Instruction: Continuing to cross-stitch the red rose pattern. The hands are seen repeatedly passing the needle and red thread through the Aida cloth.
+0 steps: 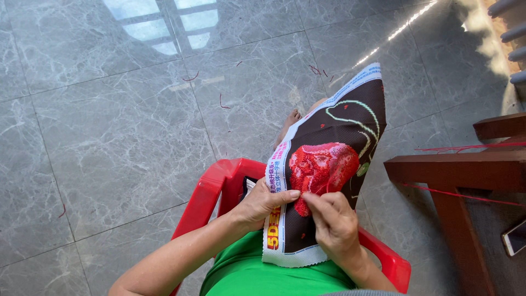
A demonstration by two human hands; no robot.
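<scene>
A: Here, a cross-stitch canvas (329, 164) is being held upright over the lap, its dark ground bearing a red stitched flower (322, 169). How is it being supported?

B: Its left border is being pinched by the left hand (266, 204), the grip clenched on the white printed margin with the thumb laid across the front. The cloth is apparently being kept taut and tilted toward the eyes in this way, so that the stitched area is presented flat to the working hand.

A: And the right hand (335, 223)?

B: Its fingertips are being pressed together at the lower edge of the red flower, the grip closed on what appears to be a needle or a strand of red thread; the item itself is too small to be made out. The hand is being rested against the canvas, presumably for steadiness.

A: What is being shown around the figure?

B: A red plastic chair (219, 186) is being occupied, and a green garment (246, 274) is being worn. Red thread scraps (192, 78) are being left scattered on the grey marble floor (109, 137). At the right, loose red threads are being draped over a dark wooden counter (460, 167), near at hand, and a phone (515, 237) is lying just beside it.
</scene>
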